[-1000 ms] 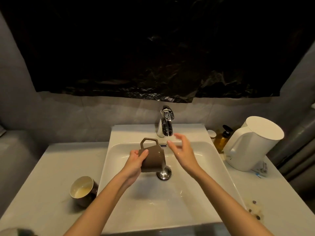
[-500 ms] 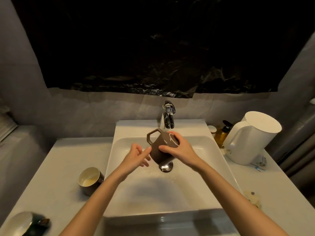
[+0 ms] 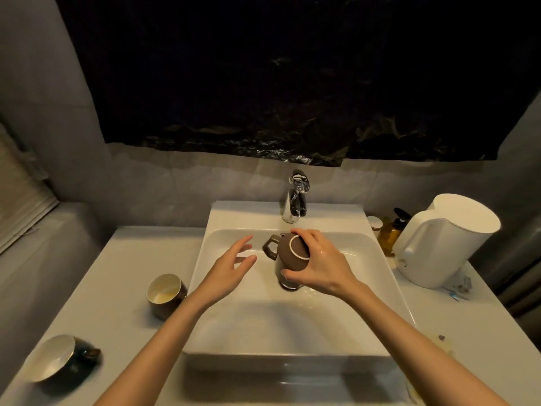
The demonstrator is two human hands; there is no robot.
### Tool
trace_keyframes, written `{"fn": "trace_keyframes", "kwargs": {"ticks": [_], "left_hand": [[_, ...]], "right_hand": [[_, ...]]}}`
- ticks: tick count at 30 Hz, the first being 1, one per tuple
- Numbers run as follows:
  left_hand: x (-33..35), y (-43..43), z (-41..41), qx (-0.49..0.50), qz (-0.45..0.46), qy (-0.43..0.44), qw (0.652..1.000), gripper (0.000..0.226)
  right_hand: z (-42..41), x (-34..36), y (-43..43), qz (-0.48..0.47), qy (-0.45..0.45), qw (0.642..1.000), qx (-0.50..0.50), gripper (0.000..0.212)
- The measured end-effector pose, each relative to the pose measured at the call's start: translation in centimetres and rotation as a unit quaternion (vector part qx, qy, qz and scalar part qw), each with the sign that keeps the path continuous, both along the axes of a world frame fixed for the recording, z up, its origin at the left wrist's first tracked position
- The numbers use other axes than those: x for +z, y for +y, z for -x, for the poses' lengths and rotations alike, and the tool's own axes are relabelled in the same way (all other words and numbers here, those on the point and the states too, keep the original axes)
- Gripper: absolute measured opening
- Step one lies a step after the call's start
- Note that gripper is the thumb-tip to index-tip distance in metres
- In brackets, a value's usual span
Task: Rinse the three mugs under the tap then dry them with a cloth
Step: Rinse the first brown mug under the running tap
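Hands: right hand (image 3: 322,265) grips the upturned brown mug (image 3: 288,256); left hand (image 3: 231,268) spread, apart at 9 o'clock
Around: cream-lined mug (image 3: 165,291) and dark mug (image 3: 63,358) at 8 o'clock; kettle (image 3: 439,244) at 3
Surface: white counter (image 3: 126,273); sink (image 3: 263,323)

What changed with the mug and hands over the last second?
The brown mug passed from the left hand, now open, to the right hand, which grips it base-up over the sink. The cream-lined mug and the dark mug stayed put.
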State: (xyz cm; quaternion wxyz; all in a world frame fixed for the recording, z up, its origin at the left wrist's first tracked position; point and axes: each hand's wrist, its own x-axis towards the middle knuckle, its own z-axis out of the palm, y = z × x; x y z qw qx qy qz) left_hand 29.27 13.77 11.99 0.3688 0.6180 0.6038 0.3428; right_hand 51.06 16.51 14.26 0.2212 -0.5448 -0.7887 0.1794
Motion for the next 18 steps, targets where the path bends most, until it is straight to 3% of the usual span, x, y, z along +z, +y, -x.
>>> {"fn": "trace_keyframes", "kwargs": {"ticks": [3,5,9,12,15,18], "left_hand": [[0.9,-0.3,-0.2,-0.002,-0.016,-0.013,1.000,0.051],[1.8,-0.5,-0.3,-0.005,-0.027,-0.039,0.999,0.047],[3.5,-0.7,-0.4,0.042,-0.051,-0.154,0.986,0.024],[3.9,-1.1,-0.2,0.096,-0.025,-0.217,0.971,0.029],[3.8,-1.8,0.5,0.166,0.010,-0.293,0.942,0.028],[3.9,-3.0,1.8,0.253,0.049,-0.406,0.877,0.027]], "right_hand": [[0.0,1.2,0.3,0.012,0.020,0.999,0.036,0.083],[0.1,2.2,0.5,0.076,0.081,0.991,0.070,0.081],[0.8,3.5,0.9,0.242,0.228,0.934,0.130,0.070],[2.1,3.6,0.7,0.289,0.262,0.910,0.140,0.057],[4.0,2.6,-0.1,0.287,0.317,0.895,0.126,0.056],[6.1,0.8,-1.4,0.218,0.305,0.913,0.160,0.065]]}}
